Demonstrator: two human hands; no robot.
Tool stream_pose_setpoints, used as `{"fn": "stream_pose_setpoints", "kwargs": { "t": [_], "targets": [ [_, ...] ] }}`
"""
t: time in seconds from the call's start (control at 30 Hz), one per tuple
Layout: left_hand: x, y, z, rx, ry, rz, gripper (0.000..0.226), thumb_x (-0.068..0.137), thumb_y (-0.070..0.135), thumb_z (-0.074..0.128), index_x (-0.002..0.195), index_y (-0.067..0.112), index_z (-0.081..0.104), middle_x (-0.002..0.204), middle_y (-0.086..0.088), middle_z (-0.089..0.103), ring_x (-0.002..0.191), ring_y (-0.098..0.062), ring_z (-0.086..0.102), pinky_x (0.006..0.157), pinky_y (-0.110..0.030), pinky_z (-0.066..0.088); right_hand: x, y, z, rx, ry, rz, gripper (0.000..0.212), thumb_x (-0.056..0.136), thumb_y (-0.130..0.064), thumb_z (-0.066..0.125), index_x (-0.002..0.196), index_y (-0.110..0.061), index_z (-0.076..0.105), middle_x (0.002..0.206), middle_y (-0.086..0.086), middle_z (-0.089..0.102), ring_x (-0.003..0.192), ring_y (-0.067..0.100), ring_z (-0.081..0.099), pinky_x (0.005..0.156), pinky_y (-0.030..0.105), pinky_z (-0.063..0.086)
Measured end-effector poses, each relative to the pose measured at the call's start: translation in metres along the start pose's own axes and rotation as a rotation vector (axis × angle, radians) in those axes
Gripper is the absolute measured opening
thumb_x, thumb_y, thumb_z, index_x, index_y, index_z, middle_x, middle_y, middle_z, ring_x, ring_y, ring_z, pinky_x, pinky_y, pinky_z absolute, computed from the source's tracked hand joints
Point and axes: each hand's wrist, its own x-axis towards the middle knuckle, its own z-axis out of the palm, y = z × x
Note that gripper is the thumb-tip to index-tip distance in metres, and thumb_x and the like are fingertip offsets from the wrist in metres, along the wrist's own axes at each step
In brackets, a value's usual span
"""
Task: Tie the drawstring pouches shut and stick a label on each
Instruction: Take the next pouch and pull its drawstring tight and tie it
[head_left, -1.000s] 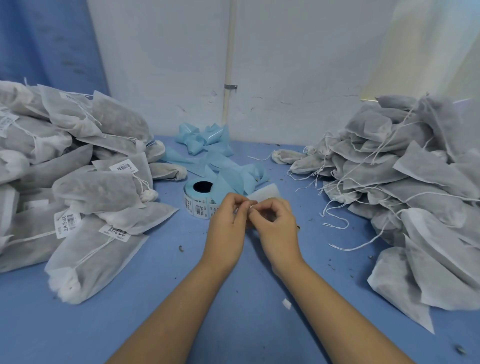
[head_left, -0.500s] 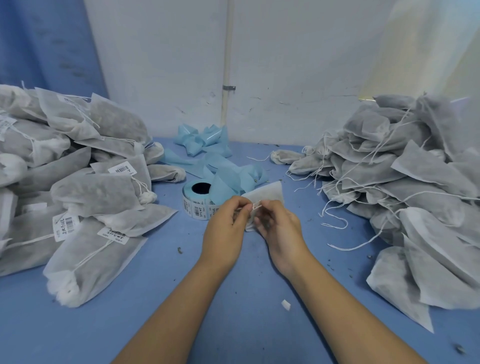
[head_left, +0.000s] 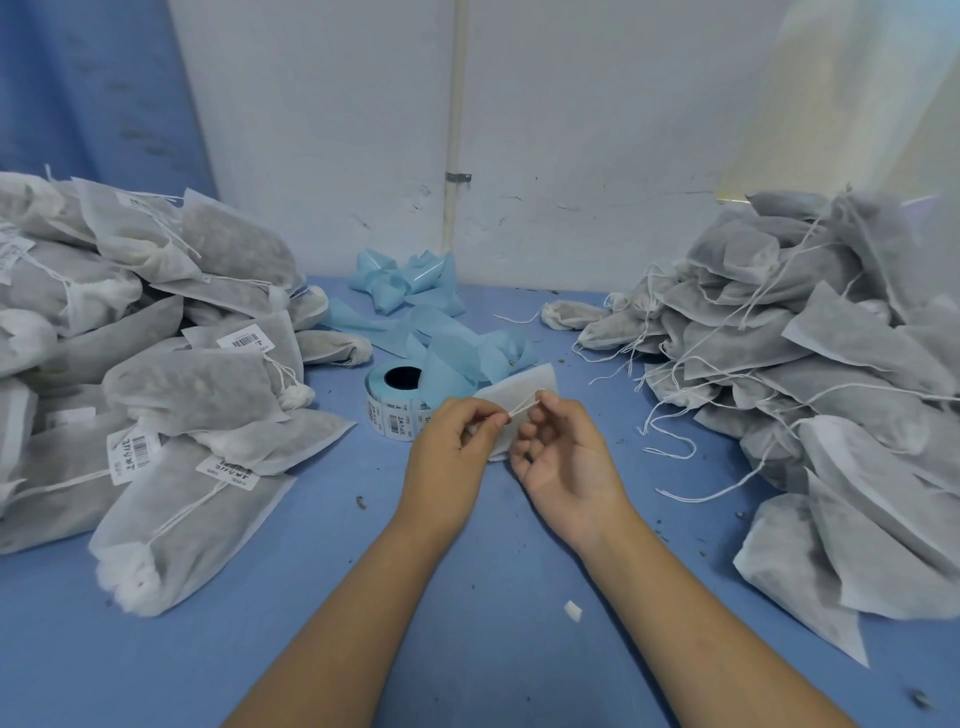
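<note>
- I see the left hand (head_left: 457, 447) and the right hand (head_left: 569, 460) each pinching one end of a drawstring (head_left: 522, 409), other fingers loosely curled.
- Its pouch (head_left: 524, 384) lies at the hands' 12 o'clock, mid-bench (head_left: 311, 623); the label roll (head_left: 397, 397) is at the pouch's 9 o'clock.

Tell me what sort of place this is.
Probably a small packing and labelling bench. Labelled pouches are heaped on one side, unlabelled pouches on the other, a roll of barcode labels stands on the blue table between them, and the left hand and right hand pinch a drawstring.
</note>
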Motion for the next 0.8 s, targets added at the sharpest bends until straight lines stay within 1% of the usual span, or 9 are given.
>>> {"fn": "stream_pose_setpoints", "kwargs": {
  "t": [0.07,0.13,0.27,0.33,0.43,0.6,0.67,0.73,0.8],
  "targets": [
    [0.0004,-0.0001,-0.0001,0.026,0.028,0.03,0.008,0.092,0.012,0.059,0.089,0.012,0.066,0.087,0.004,0.057,0.077,0.008,0.05,0.069,-0.005,0.035,-0.002,-0.0001,0.0008,0.01,-0.056,0.066,0.007,0.071,-0.016,0.062,0.076,-0.015,0.058,0.065,-0.002,0.048,0.056,0.009,0.044,0.052,0.017,0.036],
    [0.0003,-0.0009,-0.0003,0.068,0.069,0.056,0.008,0.093,0.01,0.057,0.089,0.012,0.064,0.087,0.007,0.054,0.078,0.009,0.049,0.069,-0.004,0.034,-0.0048,0.0001,0.0009,0.011,-0.122,0.146,0.008,0.069,-0.018,0.062,0.074,-0.014,0.057,0.065,-0.002,0.048,0.053,0.009,0.044,0.044,0.016,0.031],
    [0.0009,-0.0036,-0.0035,0.104,0.179,0.061,0.009,0.095,0.012,0.054,0.089,0.016,0.059,0.09,0.006,0.054,0.081,0.001,0.051,0.069,-0.012,0.038,-0.0076,-0.0007,0.0022,-0.152,-0.251,0.329,0.015,0.073,-0.027,0.06,0.066,-0.014,0.059,0.062,-0.003,0.047,0.049,0.007,0.043,0.035,0.014,0.026],
    [0.0005,-0.0038,-0.0034,0.113,0.183,0.063,0.009,0.094,0.012,0.054,0.089,0.015,0.06,0.091,0.003,0.055,0.082,-0.003,0.051,0.072,-0.019,0.04,-0.0071,-0.0015,0.0019,-0.233,-0.283,0.366,0.018,0.075,-0.026,0.059,0.06,-0.015,0.06,0.058,-0.005,0.044,0.046,0.006,0.04,0.034,0.013,0.024],
    [0.0001,-0.0037,-0.0019,0.153,0.154,0.069,0.008,0.094,0.013,0.054,0.091,0.013,0.061,0.092,0.002,0.056,0.084,-0.009,0.052,0.074,-0.026,0.042,-0.0065,0.0001,0.0022,-0.191,-0.267,0.326,0.014,0.075,-0.019,0.056,0.062,-0.014,0.053,0.057,-0.003,0.04,0.044,0.008,0.038,0.036,0.014,0.024],
    [0.0005,-0.005,-0.0013,0.187,0.139,0.069,0.008,0.094,0.016,0.057,0.09,0.016,0.064,0.091,0.004,0.057,0.081,-0.005,0.049,0.074,-0.025,0.041,-0.0033,0.0043,0.0003,-0.035,-0.197,0.121,0.012,0.07,-0.01,0.054,0.06,-0.012,0.048,0.059,0.001,0.039,0.048,0.012,0.035,0.046,0.019,0.03],
    [0.0006,-0.0059,-0.0011,0.185,0.138,0.056,0.008,0.094,0.017,0.057,0.09,0.016,0.064,0.09,0.004,0.056,0.08,-0.005,0.049,0.074,-0.025,0.041,-0.0025,0.0028,-0.0001,0.018,-0.185,0.085,0.011,0.07,-0.01,0.054,0.062,-0.012,0.047,0.059,0.001,0.04,0.049,0.012,0.036,0.048,0.019,0.032],
    [0.0015,-0.0076,-0.0016,0.181,0.142,0.036,0.009,0.094,0.017,0.057,0.09,0.015,0.064,0.09,0.003,0.056,0.08,-0.006,0.049,0.073,-0.025,0.04,-0.0017,0.0011,-0.0009,0.031,-0.18,0.066,0.01,0.069,-0.01,0.055,0.061,-0.01,0.049,0.059,0.002,0.042,0.049,0.013,0.037,0.049,0.02,0.034],
    [0.0022,-0.0089,-0.0024,0.177,0.141,0.028,0.009,0.094,0.017,0.056,0.09,0.014,0.064,0.089,0.005,0.055,0.079,-0.004,0.049,0.071,-0.021,0.039,-0.0013,0.0007,-0.0011,0.011,-0.181,0.064,0.009,0.069,-0.009,0.056,0.062,-0.009,0.051,0.06,0.003,0.044,0.05,0.013,0.039,0.048,0.02,0.036]
  ]
}}
